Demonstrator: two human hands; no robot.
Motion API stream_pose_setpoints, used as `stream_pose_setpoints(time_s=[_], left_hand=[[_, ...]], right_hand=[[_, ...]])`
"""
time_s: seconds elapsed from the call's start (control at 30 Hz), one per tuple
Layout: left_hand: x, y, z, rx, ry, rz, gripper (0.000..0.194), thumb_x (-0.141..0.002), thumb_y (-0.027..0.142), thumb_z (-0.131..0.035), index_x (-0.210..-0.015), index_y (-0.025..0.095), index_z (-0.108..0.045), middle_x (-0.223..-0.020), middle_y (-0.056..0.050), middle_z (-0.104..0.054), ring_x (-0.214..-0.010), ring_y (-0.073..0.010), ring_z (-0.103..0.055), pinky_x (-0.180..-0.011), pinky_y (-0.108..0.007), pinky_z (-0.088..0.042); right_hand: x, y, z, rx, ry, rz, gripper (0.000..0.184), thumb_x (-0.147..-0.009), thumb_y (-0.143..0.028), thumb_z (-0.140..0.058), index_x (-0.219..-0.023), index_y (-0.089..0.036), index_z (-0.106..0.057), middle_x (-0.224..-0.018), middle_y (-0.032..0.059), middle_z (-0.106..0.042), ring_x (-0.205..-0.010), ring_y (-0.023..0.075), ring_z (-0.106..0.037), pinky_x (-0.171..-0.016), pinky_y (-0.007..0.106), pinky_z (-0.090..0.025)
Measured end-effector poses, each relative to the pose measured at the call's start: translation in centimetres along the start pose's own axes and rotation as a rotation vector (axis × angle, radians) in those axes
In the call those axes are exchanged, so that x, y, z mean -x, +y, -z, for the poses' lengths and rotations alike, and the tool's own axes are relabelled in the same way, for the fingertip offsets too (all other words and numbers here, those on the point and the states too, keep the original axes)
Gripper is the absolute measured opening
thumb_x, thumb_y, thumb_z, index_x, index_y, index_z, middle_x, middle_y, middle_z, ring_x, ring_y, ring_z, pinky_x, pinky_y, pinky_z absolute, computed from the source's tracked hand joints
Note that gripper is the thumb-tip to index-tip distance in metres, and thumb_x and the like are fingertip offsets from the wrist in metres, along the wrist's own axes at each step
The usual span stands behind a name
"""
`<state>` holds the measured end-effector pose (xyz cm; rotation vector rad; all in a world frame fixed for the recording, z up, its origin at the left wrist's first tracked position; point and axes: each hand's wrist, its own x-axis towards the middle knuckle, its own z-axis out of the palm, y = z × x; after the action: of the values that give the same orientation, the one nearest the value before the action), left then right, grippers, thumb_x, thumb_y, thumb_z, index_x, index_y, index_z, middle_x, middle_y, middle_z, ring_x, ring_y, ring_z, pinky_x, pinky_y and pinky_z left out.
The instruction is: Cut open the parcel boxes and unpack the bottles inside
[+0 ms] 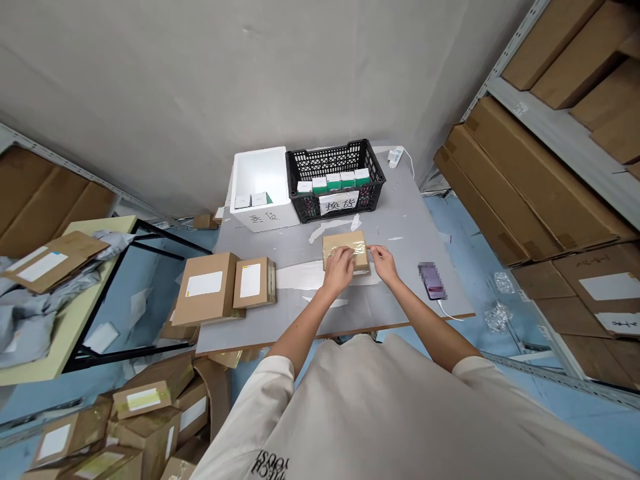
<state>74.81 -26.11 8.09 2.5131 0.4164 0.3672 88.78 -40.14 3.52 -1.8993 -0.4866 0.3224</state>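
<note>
A small brown cardboard box [350, 244] with shiny clear tape across its top lies in the middle of the grey table [400, 213]. My left hand [339, 268] lies on the box's near left part, fingers curled and pressing down on the tape. My right hand [384, 260] touches the box's right edge, its fingers pinched together at the side; what they pinch is too small to make out.
Two labelled cardboard boxes [225, 285] sit at the table's left. A white foam box [261, 189] and a black crate [335, 179] of small green-white cartons stand at the back. A phone [432, 280] lies right. Parcels pile on the floor; shelves of cartons [530, 180] stand right.
</note>
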Motion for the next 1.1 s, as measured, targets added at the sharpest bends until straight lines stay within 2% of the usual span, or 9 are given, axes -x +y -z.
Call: stream_pose_setpoints(time_s=[0.1,0.17,0.33,0.4,0.57,0.7,0.83,0.93,1.1], left_hand=[[-0.1,0.6,0.4,-0.098,0.027,0.06,0.043,-0.101,0.042,-0.054,-0.14,0.023,-0.055,-0.138,-0.013,-0.059,-0.128,-0.031,-0.055,-0.105,-0.044,-0.046],[0.3,0.1,0.7,-0.179,0.069,0.138,0.049,-0.098,0.044,-0.059,-0.141,0.022,-0.054,-0.138,-0.015,-0.059,-0.127,-0.034,-0.055,-0.104,-0.046,-0.047],[2.2,-3.8,2.3,-0.215,0.161,0.303,0.054,-0.097,0.034,-0.054,-0.148,0.019,-0.046,-0.14,-0.018,-0.056,-0.126,-0.0359,-0.057,-0.104,-0.048,-0.047],[3.0,-5.8,3.1,-0.174,0.188,0.354,0.056,-0.096,0.032,-0.052,-0.149,0.017,-0.044,-0.14,-0.019,-0.055,-0.126,-0.0356,-0.058,-0.103,-0.048,-0.048],[4.6,-9.6,4.0,-0.049,0.232,0.423,0.059,-0.095,0.03,-0.052,-0.151,0.016,-0.042,-0.139,-0.019,-0.055,-0.128,-0.0353,-0.057,-0.105,-0.049,-0.049],[5.8,-11.0,2.4,0.059,0.19,0.469,0.062,-0.096,0.029,-0.05,-0.155,0.017,-0.038,-0.138,-0.019,-0.054,-0.13,-0.0356,-0.055,-0.107,-0.052,-0.048],[7.0,-11.5,-0.7,0.18,0.12,0.442,0.057,-0.097,0.026,-0.048,-0.152,0.017,-0.042,-0.138,-0.019,-0.052,-0.135,-0.0331,-0.052,-0.115,-0.052,-0.044],[7.6,-11.4,-2.5,0.22,0.13,0.398,0.052,-0.097,0.024,-0.046,-0.149,0.019,-0.047,-0.138,-0.018,-0.05,-0.138,-0.031,-0.049,-0.119,-0.05,-0.04],[8.0,-11.4,-3.0,0.222,0.129,0.402,0.052,-0.098,0.024,-0.045,-0.15,0.021,-0.047,-0.141,-0.018,-0.047,-0.137,-0.0309,-0.049,-0.117,-0.051,-0.041]], right_hand=[[-0.3,-0.3,-1.9,-0.096,-0.116,0.072,0.054,-0.095,-0.065,-0.05,-0.111,-0.022,-0.079,-0.124,0.0125,-0.07,-0.125,0.0259,-0.061,-0.114,0.041,-0.043],[-0.3,0.1,-3.0,-0.116,-0.188,0.047,0.055,-0.092,-0.068,-0.055,-0.112,-0.023,-0.08,-0.129,0.0127,-0.068,-0.131,0.0265,-0.058,-0.117,0.042,-0.04],[0.2,2.4,-4.6,-0.022,-0.255,-0.13,0.046,-0.084,-0.066,-0.067,-0.105,-0.027,-0.082,-0.137,0.0107,-0.064,-0.145,0.0307,-0.045,-0.121,0.047,-0.034],[0.3,2.8,-5.0,-0.003,-0.283,-0.159,0.041,-0.083,-0.062,-0.068,-0.1,-0.027,-0.081,-0.13,0.0098,-0.069,-0.14,0.0311,-0.049,-0.12,0.048,-0.035],[0.3,2.2,-6.4,-0.092,-0.37,-0.196,0.042,-0.081,-0.057,-0.063,-0.101,-0.022,-0.074,-0.112,0.0075,-0.075,-0.107,0.0256,-0.066,-0.103,0.043,-0.049],[0.6,2.0,-6.3,0.019,-0.275,-0.155,0.039,-0.08,-0.049,-0.065,-0.107,-0.022,-0.072,-0.12,0.008,-0.073,-0.111,0.0252,-0.064,-0.104,0.041,-0.048],[1.6,3.2,-4.3,0.169,-0.236,-0.14,0.039,-0.079,-0.041,-0.067,-0.113,-0.024,-0.071,-0.13,0.0087,-0.066,-0.115,0.0268,-0.063,-0.108,0.045,-0.047],[2.6,4.3,-3.1,0.182,-0.227,-0.087,0.037,-0.08,-0.036,-0.065,-0.115,-0.024,-0.071,-0.131,0.0093,-0.063,-0.113,0.0259,-0.064,-0.11,0.045,-0.047],[3.2,5.2,-2.8,0.137,-0.213,-0.002,0.035,-0.082,-0.033,-0.061,-0.115,-0.024,-0.071,-0.127,0.0104,-0.063,-0.115,0.0252,-0.062,-0.113,0.045,-0.046]])
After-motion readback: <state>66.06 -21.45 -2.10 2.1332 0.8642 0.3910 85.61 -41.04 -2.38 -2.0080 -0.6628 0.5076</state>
